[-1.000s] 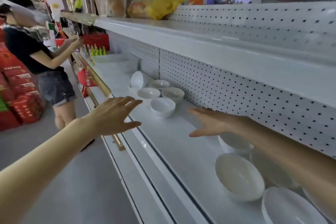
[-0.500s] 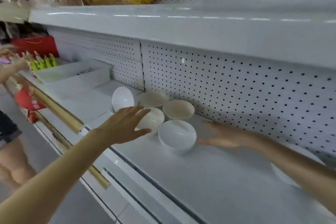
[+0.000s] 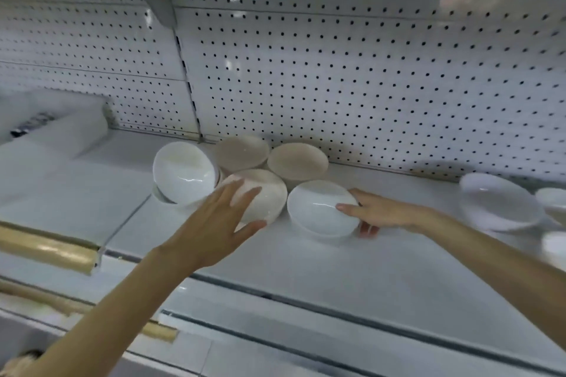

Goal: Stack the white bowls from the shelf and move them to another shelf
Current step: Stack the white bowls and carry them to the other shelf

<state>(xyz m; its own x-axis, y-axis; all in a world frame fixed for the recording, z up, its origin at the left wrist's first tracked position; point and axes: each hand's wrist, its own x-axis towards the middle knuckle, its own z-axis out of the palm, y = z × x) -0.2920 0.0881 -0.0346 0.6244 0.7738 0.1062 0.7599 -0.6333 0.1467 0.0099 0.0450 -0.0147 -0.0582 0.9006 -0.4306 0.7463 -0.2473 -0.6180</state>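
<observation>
Both hands have closed in on the cluster since half a second ago. The right hand [image 3: 386,211], then flat beside the bowls, now grips the front bowl [image 3: 318,208], with the thumb laid over its right rim and the fingers curled against the outer wall below. The left hand [image 3: 220,220], which was short of the bowls before, now reaches over the middle bowl [image 3: 266,196] with fingers straight and spread, holding nothing. Whether they touch it I cannot tell.

Five white bowls make up the cluster, mid-length on the shelf [image 3: 306,269] and towards its back edge:
- the front bowl
- the middle bowl, just to its left
- the back-left bowl [image 3: 242,153] and the back-right bowl [image 3: 297,161], both close against the pegboard panel [image 3: 367,86]
- the tilted bowl [image 3: 183,171] at the left, leaning on its side with its mouth turned forward

Three more right-end bowls [image 3: 499,202] sit well apart towards the shelf's right end, blurred and partly cut off.

One gold rail [image 3: 46,251] runs along the front edge at the left, and one white tray [image 3: 61,135] lies at the left end.

Both bare forearms rise from the lower corners and converge on the cluster
</observation>
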